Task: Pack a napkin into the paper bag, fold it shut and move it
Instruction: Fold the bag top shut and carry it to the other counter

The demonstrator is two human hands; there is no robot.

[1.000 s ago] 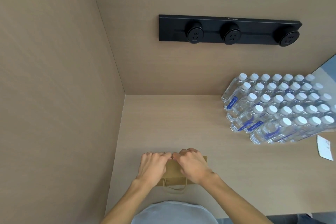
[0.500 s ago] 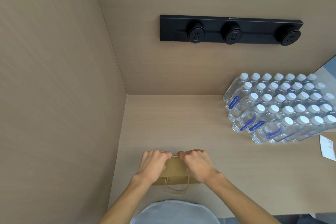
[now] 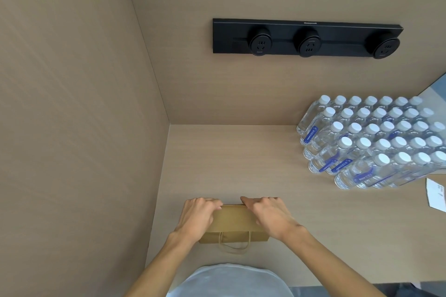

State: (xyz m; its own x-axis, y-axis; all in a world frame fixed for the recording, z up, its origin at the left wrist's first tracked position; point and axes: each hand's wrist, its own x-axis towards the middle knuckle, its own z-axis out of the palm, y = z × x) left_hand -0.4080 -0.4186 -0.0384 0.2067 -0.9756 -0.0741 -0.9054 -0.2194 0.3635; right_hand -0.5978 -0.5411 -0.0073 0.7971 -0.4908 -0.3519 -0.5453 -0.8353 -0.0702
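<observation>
A brown paper bag [image 3: 233, 222] lies flat on the wooden counter near its front edge, its twine handles [image 3: 233, 246] pointing toward me. My left hand [image 3: 196, 218] presses on the bag's left side, fingers curled over the far folded edge. My right hand [image 3: 271, 216] presses on the right side the same way. A strip of the bag shows between the two hands. No napkin is in sight; the inside of the bag is hidden.
Several rows of water bottles [image 3: 376, 144] with white caps fill the counter's right back. A white card [image 3: 435, 194] lies at the right edge. A side wall [image 3: 79, 128] stands close on the left. A black socket strip [image 3: 306, 38] hangs on the back wall.
My hands have slid apart along the bag's far edge, left hand leftward and right hand rightward, so more of the bag's middle shows between them.
</observation>
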